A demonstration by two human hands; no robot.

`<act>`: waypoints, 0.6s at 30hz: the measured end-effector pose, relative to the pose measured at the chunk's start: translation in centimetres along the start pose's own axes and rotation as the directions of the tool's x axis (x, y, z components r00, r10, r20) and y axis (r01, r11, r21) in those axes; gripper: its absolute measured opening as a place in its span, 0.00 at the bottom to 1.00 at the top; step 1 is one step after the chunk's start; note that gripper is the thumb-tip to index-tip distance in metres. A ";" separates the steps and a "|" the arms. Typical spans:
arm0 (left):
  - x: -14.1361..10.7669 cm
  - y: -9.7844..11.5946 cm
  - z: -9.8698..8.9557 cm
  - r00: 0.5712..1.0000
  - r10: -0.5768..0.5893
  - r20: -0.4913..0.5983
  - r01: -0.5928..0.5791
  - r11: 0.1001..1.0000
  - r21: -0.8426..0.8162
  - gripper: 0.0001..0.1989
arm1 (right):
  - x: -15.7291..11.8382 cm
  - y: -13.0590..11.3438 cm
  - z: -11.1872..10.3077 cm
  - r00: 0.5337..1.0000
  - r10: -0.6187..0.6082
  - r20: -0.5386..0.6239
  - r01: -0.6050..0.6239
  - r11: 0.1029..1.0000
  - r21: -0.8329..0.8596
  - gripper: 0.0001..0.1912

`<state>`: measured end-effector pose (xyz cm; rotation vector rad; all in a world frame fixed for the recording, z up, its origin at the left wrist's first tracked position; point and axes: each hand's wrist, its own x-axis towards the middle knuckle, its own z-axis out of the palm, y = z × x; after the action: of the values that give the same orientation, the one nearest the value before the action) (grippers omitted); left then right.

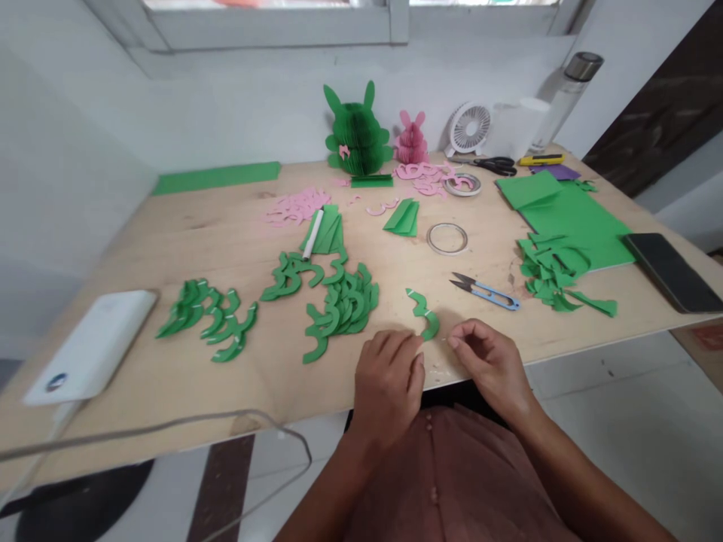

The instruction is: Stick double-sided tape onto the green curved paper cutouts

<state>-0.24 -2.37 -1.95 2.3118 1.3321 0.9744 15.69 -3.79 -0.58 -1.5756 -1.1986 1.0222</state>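
Observation:
My left hand (389,382) rests at the table's front edge, fingers bent together, its fingertips at the lower end of a curved green paper piece (431,325) with small white strips on it. To the right, my right hand (490,363) pinches thumb and index finger together on a tiny whitish bit. Blue-handled thread snips (486,293) lie beyond my right hand. A heap of curved green pieces (346,301) is left of the paper piece, and more green pieces with white strips (226,320) lie farther left.
A power bank (93,346) with a cable sits at the left. Tape rings (447,239), a marker (312,235), pink scraps (299,205) and paper rabbits (358,139) are farther back. Green sheets (581,226), green scraps (556,275) and a phone (675,271) lie at the right.

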 end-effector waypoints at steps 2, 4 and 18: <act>-0.1 -0.4 0.1 0.991 0.121 0.055 -0.124 0.990 0.072 0.12 | 0.2 0.1 0.0 1.000 -0.022 0.005 0.022 1.000 -0.013 0.08; -0.3 -0.6 0.1 0.978 0.175 0.113 -0.187 0.976 0.108 0.13 | 0.3 0.1 0.1 0.999 -0.041 0.019 0.042 0.999 -0.028 0.07; -0.9 -1.3 0.2 0.963 0.209 0.168 -0.235 0.961 0.149 0.16 | 2.8 -1.0 -0.1 0.963 -0.111 0.244 0.191 0.924 -0.330 0.05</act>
<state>-1.22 -2.47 -3.16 2.6503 1.1514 0.7542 16.12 -0.91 0.14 -1.6341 -1.7087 0.9356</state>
